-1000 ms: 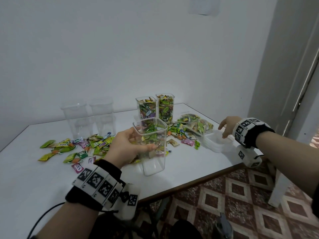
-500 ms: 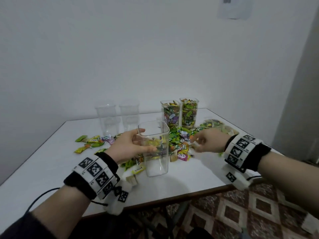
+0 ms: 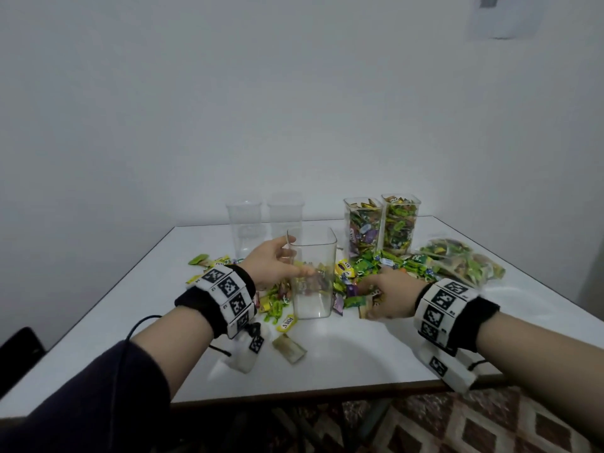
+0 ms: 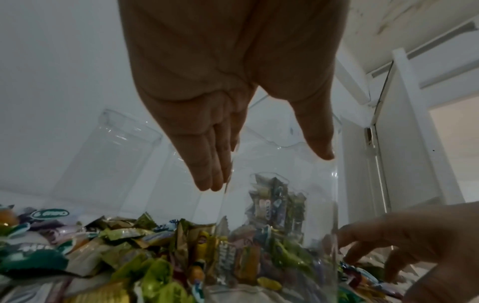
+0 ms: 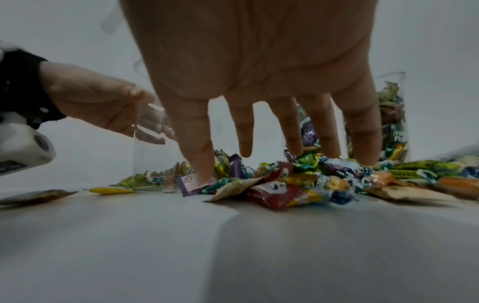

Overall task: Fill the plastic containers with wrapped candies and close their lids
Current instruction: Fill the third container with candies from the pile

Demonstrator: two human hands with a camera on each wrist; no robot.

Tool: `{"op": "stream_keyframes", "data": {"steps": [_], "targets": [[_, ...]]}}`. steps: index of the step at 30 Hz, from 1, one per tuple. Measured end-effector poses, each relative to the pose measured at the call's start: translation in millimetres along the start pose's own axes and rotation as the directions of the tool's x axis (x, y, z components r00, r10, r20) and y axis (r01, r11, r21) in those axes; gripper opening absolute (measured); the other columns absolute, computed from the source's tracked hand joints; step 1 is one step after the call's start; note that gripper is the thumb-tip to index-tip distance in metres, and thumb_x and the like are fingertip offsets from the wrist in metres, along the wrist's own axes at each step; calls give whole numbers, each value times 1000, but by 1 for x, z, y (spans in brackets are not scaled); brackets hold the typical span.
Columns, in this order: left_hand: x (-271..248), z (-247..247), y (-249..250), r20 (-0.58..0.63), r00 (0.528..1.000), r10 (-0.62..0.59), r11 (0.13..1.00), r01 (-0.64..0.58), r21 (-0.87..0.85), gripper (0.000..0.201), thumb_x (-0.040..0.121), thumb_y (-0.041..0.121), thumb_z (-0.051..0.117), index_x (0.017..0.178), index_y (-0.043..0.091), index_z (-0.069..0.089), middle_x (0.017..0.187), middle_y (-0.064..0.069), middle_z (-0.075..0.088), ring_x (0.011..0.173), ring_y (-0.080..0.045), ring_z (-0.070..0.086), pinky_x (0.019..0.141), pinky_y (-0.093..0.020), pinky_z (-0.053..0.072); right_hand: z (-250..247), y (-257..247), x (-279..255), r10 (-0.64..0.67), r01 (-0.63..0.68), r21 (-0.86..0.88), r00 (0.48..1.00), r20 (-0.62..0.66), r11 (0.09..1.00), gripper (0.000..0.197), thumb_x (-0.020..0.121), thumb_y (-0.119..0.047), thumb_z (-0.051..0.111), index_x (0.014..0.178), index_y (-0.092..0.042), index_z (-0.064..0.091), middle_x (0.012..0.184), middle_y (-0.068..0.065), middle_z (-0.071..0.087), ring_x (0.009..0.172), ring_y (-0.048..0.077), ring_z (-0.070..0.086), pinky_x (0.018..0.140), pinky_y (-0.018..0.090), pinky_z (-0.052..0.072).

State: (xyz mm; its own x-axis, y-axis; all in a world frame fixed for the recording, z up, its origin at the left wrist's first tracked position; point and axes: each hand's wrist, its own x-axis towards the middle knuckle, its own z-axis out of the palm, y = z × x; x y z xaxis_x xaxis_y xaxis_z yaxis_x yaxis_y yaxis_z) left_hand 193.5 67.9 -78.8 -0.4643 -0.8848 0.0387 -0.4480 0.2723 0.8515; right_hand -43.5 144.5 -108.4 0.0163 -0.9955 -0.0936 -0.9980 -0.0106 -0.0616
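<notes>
An empty clear square container [image 3: 313, 289] stands upright on the white table [image 3: 359, 354]. My left hand [image 3: 289, 259] grips its upper left part, thumb across the near wall and fingers [image 4: 207, 164] along the left wall. My right hand [image 3: 367, 300] is just right of it, palm down and open, with spread fingers [image 5: 294, 133] touching a pile of wrapped candies [image 5: 285, 184]. More loose candies [image 3: 274, 305] lie left of and behind the container. Two containers packed with candies [image 3: 362, 233] [image 3: 400, 227] stand lidless behind the pile.
Two empty clear containers [image 3: 245, 227] [image 3: 285, 217] stand at the back left. A clear bag of candies [image 3: 464, 266] lies at the right. A single flat wrapper [image 3: 289, 348] lies in front. The table's front edge [image 3: 310, 395] is near my wrists, over patterned floor.
My right hand has come from the table's right edge to the candy pile beside the container and lowered onto it. My left hand has kept its hold on the container.
</notes>
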Motion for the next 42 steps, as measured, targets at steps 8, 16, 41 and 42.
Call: {"op": "stream_keyframes", "data": {"steps": [8, 16, 41, 42], "targets": [[-11, -5, -14, 191, 979, -71, 914, -13, 406, 94, 71, 46, 78, 148, 22, 29, 144, 0, 45, 130, -22, 47, 110, -36, 35, 11, -2, 9, 33, -32, -17, 994, 99, 999, 85, 83, -60, 56, 150, -31, 12, 146, 4, 38, 131, 23, 41, 106, 32, 34], [-21, -13, -53, 284, 916, -283, 496, -114, 861, 106, 79, 73, 48, 151, 20, -10, 158, -12, -13, 147, -28, -5, 119, -41, 6, 10, -9, 19, 82, -86, 26, 991, 108, 996, 93, 85, -64, 48, 151, -24, -4, 154, 11, 21, 135, 28, 37, 110, 36, 33], [27, -20, -62, 158, 985, 73, 679, -165, 716, 29, 78, 28, 76, 105, 19, 71, 112, 2, 60, 100, -14, 55, 83, -23, 41, -2, 2, 59, 53, -53, 0, 996, -67, 999, 36, 85, 0, 54, 111, -21, 67, 117, 5, 63, 109, 21, 58, 89, 27, 48], [27, -19, -61, 131, 988, 79, 690, -149, 708, 26, 77, 27, 77, 100, 17, 72, 104, 3, 61, 92, -12, 54, 79, -21, 40, -2, 2, 59, 60, -59, 14, 995, -81, 998, 36, 86, -2, 53, 114, -21, 66, 118, 6, 63, 110, 23, 58, 93, 31, 48]]}}
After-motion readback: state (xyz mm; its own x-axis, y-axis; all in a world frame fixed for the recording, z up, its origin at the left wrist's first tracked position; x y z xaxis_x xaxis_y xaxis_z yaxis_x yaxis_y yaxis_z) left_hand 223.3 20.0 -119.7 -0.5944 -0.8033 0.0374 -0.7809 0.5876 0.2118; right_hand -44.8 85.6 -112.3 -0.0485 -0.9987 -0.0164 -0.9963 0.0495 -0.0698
